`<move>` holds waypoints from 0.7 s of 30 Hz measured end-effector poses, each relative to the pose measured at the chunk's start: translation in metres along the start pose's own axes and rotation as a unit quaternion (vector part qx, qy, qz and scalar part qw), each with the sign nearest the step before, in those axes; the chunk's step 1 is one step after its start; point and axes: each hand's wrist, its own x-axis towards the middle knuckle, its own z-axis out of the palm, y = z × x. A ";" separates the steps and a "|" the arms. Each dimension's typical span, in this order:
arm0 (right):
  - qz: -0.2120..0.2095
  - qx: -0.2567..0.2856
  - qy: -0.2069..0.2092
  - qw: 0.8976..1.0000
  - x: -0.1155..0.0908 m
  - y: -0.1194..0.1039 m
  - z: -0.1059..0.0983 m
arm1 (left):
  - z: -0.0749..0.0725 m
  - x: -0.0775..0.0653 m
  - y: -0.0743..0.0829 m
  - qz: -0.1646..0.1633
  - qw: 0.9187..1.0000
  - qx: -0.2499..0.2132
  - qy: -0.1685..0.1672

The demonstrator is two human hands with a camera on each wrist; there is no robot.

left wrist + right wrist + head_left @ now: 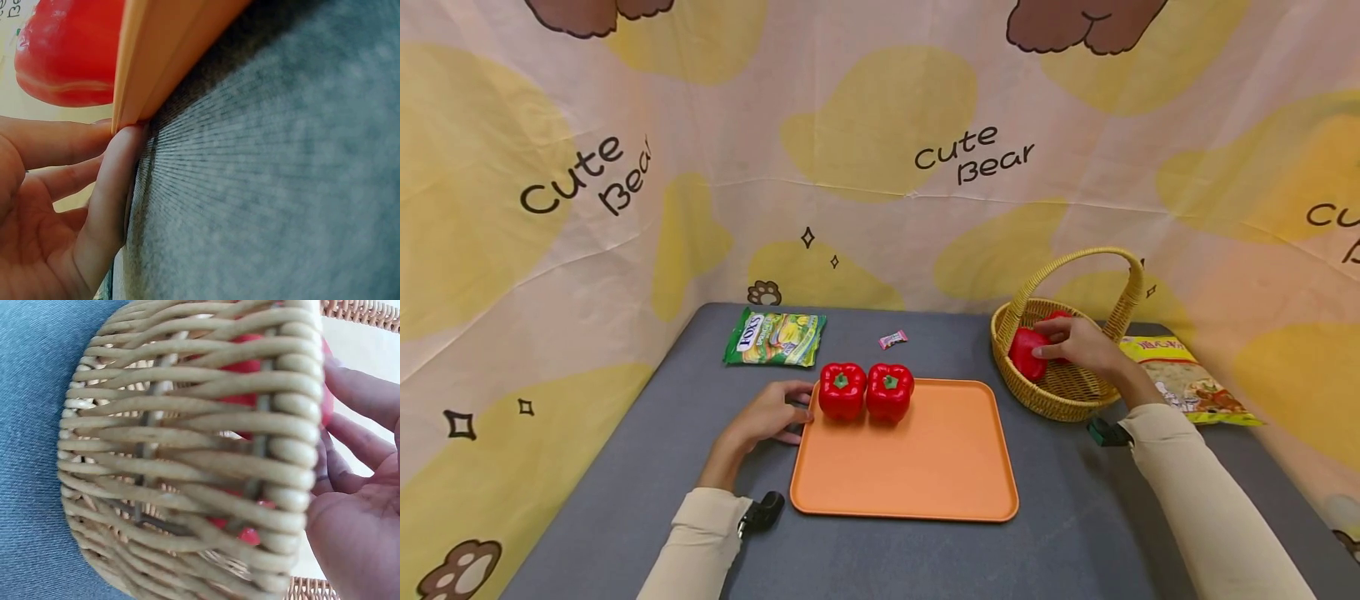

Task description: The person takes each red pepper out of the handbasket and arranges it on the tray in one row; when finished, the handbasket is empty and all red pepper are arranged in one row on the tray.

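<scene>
Two red bell peppers (842,392) with green stems stand side by side at the upper left of an orange tray (940,450). My left hand (769,412) holds the tray's left rim, its thumb and fingertips right at the edge in the left wrist view. Inside a wicker basket (1052,407) to the right, my right hand (1086,346) grips another red bell pepper (1027,354) with thumb and fingers. More red (1058,316) shows behind that hand in the basket. Through the weave in the right wrist view, red patches (249,535) appear, mostly hidden.
A green Fox's candy bag (775,337) lies at the back left, and a small pink wrapped candy (892,339) behind the tray. Right of the basket rests a yellow food packet (1187,379). The basket's tall handle (1078,254) arches over it. A patterned cloth hangs behind the table.
</scene>
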 end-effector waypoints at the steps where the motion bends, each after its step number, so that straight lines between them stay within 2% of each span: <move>1: -0.001 -0.002 0.002 1.000 -0.001 0.000 0.000 | 0.000 0.000 0.000 0.001 1.000 -0.001 -0.001; 21: -0.022 0.035 0.029 0.999 -0.020 0.009 0.008 | 0.001 0.000 0.001 0.002 1.000 0.000 -0.006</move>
